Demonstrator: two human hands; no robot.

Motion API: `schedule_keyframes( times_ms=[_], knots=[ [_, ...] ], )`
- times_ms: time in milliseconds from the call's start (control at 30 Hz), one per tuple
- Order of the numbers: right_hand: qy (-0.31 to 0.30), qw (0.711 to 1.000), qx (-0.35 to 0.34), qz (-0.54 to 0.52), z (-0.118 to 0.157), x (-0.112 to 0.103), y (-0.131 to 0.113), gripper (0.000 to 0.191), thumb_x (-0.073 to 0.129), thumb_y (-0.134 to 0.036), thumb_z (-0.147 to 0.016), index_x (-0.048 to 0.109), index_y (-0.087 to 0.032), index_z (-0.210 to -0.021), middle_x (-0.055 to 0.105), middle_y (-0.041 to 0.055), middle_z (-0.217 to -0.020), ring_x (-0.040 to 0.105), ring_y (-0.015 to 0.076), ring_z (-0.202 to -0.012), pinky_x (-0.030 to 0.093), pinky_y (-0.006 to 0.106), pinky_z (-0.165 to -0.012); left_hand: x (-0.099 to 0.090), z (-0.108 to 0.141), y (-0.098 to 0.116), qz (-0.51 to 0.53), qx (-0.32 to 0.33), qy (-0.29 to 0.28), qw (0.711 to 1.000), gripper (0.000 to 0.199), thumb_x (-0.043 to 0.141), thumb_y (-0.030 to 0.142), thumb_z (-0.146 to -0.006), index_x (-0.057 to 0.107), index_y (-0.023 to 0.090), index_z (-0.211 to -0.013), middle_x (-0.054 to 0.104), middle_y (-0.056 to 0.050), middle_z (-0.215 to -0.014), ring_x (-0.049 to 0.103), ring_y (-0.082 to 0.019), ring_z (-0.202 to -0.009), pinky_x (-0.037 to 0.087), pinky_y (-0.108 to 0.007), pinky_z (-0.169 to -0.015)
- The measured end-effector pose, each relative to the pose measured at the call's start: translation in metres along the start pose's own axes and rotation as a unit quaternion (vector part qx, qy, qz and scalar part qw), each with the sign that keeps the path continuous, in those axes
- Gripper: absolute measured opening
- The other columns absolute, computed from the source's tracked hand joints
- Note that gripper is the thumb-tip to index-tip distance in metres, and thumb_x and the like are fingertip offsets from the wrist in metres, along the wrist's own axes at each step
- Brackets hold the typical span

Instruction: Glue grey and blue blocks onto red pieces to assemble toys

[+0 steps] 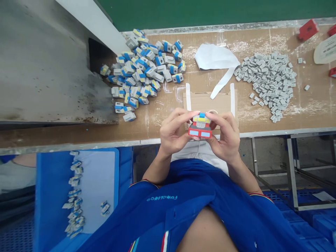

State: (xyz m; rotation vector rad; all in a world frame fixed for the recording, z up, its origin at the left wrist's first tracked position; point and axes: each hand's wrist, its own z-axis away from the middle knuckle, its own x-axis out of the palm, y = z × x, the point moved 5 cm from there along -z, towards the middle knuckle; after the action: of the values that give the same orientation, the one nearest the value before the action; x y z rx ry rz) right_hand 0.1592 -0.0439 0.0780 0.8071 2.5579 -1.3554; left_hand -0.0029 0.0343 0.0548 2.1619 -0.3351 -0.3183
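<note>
Between my two hands is a small toy block [200, 126], red with two pale blue windows below and grey, yellow and blue on top. My left hand [176, 131] grips its left side, thumb low and index finger at the top edge. My right hand [224, 136] holds the opposite side in much the same way. The block is above the table's front edge, over a cardboard sheet [210, 99] fixed with white tape strips. To the left lies a pile of grey, blue and yellow toy parts [147, 66]. On the right is a heap of small grey pieces [273, 78].
A cut white sheet [215, 57] lies behind the cardboard. A metal machine housing [52, 70] borders the table on the left. Red parts [308, 29] lie at the far right. At lower left, a blue tray [52, 196] carries a row of similar parts.
</note>
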Motion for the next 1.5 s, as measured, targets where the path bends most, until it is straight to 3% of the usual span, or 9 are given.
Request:
schedule_keyframes(
  times_ms=[167,267,433,633,833,1167,1400,1500],
  knots=[
    [-0.008,1.0,0.024,-0.005,-0.001,0.005,0.004,0.048,0.066,-0.039,-0.107,0.06,-0.034,-0.155,0.064,0.0049,-0.113,0.065,0.0184,-0.087,0.065,0.036,-0.073,-0.001,-0.001,-0.007,0.019,-0.044,0.003,0.999,0.06,0.084,0.067,-0.088,0.08,0.035,-0.138,0.077,-0.01,-0.119,0.073,-0.023,-0.101,0.062,-0.037,-0.081],
    [-0.007,0.999,0.027,-0.016,0.0,0.008,0.003,0.053,0.066,-0.041,-0.108,0.056,-0.033,-0.159,0.065,0.007,-0.119,0.066,0.0199,-0.092,0.066,0.037,-0.075,-0.001,0.002,-0.008,0.029,-0.054,0.011,0.998,0.063,0.082,0.067,-0.09,0.076,0.036,-0.144,0.077,-0.009,-0.117,0.071,-0.022,-0.098,0.061,-0.037,-0.082],
    [0.016,0.996,0.042,-0.073,0.001,0.013,0.001,0.058,0.066,-0.049,-0.107,0.055,-0.035,-0.162,0.064,0.0083,-0.126,0.066,0.0218,-0.104,0.067,0.036,-0.076,0.001,0.004,-0.007,0.033,-0.07,0.027,0.997,0.057,0.08,0.069,-0.09,0.08,0.033,-0.134,0.076,-0.008,-0.11,0.067,-0.021,-0.091,0.059,-0.037,-0.079],
    [0.024,1.0,0.013,-0.01,0.0,0.017,-0.01,0.058,0.06,-0.053,-0.109,0.053,-0.032,-0.163,0.063,0.0085,-0.119,0.066,0.0239,-0.103,0.068,0.041,-0.083,0.004,0.012,-0.013,0.064,-0.079,0.053,0.993,0.059,0.076,0.077,-0.089,0.077,0.035,-0.131,0.069,-0.006,-0.103,0.066,-0.02,-0.088,0.057,-0.035,-0.075],
    [0.039,0.999,-0.035,-0.004,-0.004,0.017,-0.017,0.051,0.055,-0.049,-0.113,0.056,-0.026,-0.159,0.064,0.0073,-0.112,0.067,0.0221,-0.101,0.067,0.04,-0.09,0.002,0.013,-0.016,0.075,-0.046,0.065,0.994,0.055,0.078,0.075,-0.089,0.077,0.036,-0.128,0.066,-0.004,-0.103,0.065,-0.018,-0.088,0.056,-0.032,-0.075],
    [0.036,0.999,-0.033,-0.007,-0.003,0.017,-0.02,0.054,0.058,-0.05,-0.111,0.056,-0.025,-0.159,0.061,0.0071,-0.107,0.065,0.0215,-0.094,0.069,0.037,-0.078,-0.002,0.018,-0.018,0.098,-0.051,0.086,0.99,0.059,0.084,0.075,-0.084,0.08,0.03,-0.123,0.064,-0.002,-0.099,0.066,-0.014,-0.085,0.054,-0.025,-0.074],
    [0.04,0.997,-0.057,0.032,-0.005,0.02,-0.027,0.057,0.058,-0.046,-0.112,0.052,-0.024,-0.164,0.064,0.0068,-0.104,0.066,0.0223,-0.095,0.068,0.039,-0.085,-0.003,0.022,-0.023,0.16,-0.113,0.111,0.974,0.059,0.092,0.072,-0.076,0.082,0.028,-0.115,0.067,-0.001,-0.1,0.07,-0.015,-0.089,0.057,-0.026,-0.08],
    [0.034,0.996,-0.067,0.049,-0.007,0.02,-0.027,0.059,0.059,-0.047,-0.112,0.05,-0.025,-0.166,0.066,0.0076,-0.107,0.067,0.0235,-0.097,0.066,0.042,-0.09,0.004,0.027,-0.024,0.231,-0.196,0.12,0.946,0.059,0.097,0.067,-0.073,0.081,0.029,-0.115,0.074,-0.002,-0.109,0.074,-0.016,-0.096,0.06,-0.028,-0.087]
  ],
)
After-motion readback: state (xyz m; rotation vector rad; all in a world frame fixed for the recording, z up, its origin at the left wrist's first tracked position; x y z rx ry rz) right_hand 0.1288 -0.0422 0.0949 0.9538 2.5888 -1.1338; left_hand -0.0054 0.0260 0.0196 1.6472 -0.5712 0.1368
